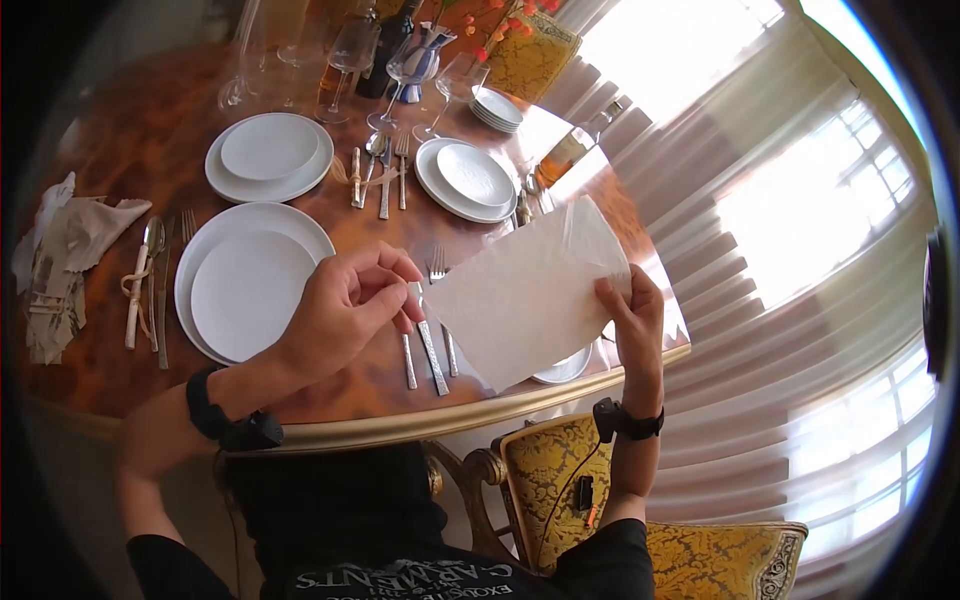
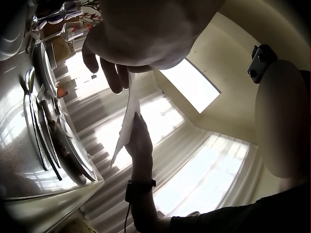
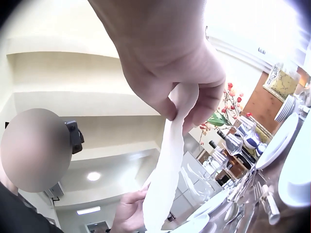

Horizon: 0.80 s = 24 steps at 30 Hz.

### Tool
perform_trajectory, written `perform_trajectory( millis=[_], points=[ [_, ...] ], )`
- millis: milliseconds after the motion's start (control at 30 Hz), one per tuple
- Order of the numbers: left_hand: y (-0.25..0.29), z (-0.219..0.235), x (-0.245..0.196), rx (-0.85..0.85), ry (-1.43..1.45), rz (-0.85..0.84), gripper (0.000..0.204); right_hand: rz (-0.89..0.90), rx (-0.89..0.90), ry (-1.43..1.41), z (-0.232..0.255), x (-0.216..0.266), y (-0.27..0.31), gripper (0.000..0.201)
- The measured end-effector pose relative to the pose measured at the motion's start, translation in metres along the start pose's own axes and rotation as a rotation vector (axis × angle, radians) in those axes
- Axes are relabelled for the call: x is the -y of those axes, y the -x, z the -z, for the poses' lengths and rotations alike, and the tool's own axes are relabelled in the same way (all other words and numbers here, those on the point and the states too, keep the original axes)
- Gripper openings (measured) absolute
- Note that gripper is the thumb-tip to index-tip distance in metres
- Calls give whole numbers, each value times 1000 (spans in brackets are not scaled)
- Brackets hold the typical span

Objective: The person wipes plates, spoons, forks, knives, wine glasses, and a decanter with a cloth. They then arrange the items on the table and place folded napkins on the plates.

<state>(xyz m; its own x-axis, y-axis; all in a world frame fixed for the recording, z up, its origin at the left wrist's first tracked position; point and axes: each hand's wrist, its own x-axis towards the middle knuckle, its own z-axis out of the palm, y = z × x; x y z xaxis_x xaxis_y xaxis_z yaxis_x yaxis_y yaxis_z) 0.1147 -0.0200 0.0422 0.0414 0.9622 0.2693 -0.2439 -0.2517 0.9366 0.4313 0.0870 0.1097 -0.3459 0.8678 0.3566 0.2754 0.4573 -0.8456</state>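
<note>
A folded off-white napkin point(image 1: 530, 300) is held up flat above the table's front edge. My right hand point(image 1: 632, 315) grips its right side, thumb on the near face and fingers behind. At the opposite corner, the curled fingers of my left hand point(image 1: 350, 300) pinch the edge. Seen from the right wrist, the napkin point(image 3: 167, 170) hangs nearly edge-on between both hands. Beneath the left hand lie a knife point(image 1: 432, 350) and forks, and the napkin partly covers a white plate point(image 1: 565, 368).
Stacked white plates point(image 1: 185, 290) sit left, with tied cutlery point(image 1: 135, 290) and a crumpled cloth bundle point(image 1: 75, 260) beyond. Stemmed glasses point(image 1: 350, 55) and bottles stand at the back; another bottle point(image 1: 575, 150) is at the right. A yellow upholstered chair point(image 1: 560, 470) stands by the front edge.
</note>
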Motion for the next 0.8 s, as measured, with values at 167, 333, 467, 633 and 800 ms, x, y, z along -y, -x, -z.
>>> perform_trajectory(
  millis=[167, 333, 467, 633, 800],
  points=[
    [12, 44, -10, -64, -20, 14, 13, 115, -37, -87, 82, -11, -56, 30],
    [22, 78, -19, -225, -46, -25, 15, 16, -147, -255, 146, -75, -105, 30],
    [19, 94, -30, -302, -64, -49, 18, -214, -380, -518, 213, -230, -127, 33],
    [16, 95, -49, -240, -92, -72, 19, -639, -732, -128, 215, -305, -77, 36],
    [15, 96, -48, -219, -91, -53, 19, -727, -559, -31, 229, -332, -38, 37]
  ],
)
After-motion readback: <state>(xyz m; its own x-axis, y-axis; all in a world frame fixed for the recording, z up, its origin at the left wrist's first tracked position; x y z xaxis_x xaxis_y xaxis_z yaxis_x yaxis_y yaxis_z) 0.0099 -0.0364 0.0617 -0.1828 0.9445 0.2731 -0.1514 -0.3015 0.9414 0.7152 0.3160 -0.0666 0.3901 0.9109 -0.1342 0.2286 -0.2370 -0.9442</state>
